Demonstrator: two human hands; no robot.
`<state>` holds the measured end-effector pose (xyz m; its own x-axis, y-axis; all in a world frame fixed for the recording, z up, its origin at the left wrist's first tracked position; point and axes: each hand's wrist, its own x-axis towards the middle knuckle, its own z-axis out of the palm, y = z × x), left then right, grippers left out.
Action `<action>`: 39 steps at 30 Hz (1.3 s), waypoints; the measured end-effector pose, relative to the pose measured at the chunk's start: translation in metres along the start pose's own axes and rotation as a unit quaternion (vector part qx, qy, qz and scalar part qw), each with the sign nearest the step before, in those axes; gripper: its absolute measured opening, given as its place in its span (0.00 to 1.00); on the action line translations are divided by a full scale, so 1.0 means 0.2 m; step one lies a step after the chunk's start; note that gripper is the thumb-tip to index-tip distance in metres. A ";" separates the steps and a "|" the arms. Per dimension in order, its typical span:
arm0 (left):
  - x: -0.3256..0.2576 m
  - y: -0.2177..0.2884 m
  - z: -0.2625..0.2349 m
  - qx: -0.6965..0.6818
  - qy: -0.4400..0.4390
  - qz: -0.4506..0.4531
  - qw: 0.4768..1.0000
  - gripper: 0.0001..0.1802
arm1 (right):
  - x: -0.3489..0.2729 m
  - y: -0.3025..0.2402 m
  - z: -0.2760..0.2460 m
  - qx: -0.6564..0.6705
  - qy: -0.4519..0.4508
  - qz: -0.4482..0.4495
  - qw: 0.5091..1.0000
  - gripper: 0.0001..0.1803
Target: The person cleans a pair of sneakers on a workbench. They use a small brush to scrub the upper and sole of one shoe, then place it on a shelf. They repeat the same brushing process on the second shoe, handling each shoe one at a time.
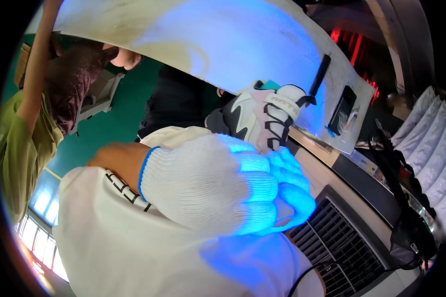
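Note:
My left hand [203,183], in a white knitted glove with a blue cuff, is closed, its back toward me. Blue light falls on its fingers. What lies inside its grip is hidden. More gloved fingers [285,171] show just past it; they seem to be my right hand's, mostly covered, so its hold cannot be made out. Right above the fingers is a white and grey sneaker [255,116] with black laces and a light strap, at the near edge of the table [198,39]. Its lower end overlaps the fingers; whether they touch it is unclear.
A black stick-like tool [322,74] and a black phone-like device [343,110] lie on the table right of the shoe. At lower right is a dark vent grille [337,232] with a black cable [307,273]. Another person in an olive top [20,143] is at left.

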<state>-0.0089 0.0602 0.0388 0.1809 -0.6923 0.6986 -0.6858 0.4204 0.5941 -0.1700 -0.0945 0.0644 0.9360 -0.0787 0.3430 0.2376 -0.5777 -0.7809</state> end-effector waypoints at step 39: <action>0.16 -0.04 0.23 -0.256 -0.074 -0.112 0.957 0.27 | -0.23 -0.09 -0.18 -0.005 0.104 0.094 0.990 0.32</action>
<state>-0.0298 0.0073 0.0381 0.1552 -0.8583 0.4892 -0.1983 0.4580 0.8665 -0.2266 -0.1109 0.0812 0.8899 -0.3506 0.2918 0.0597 -0.5447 -0.8365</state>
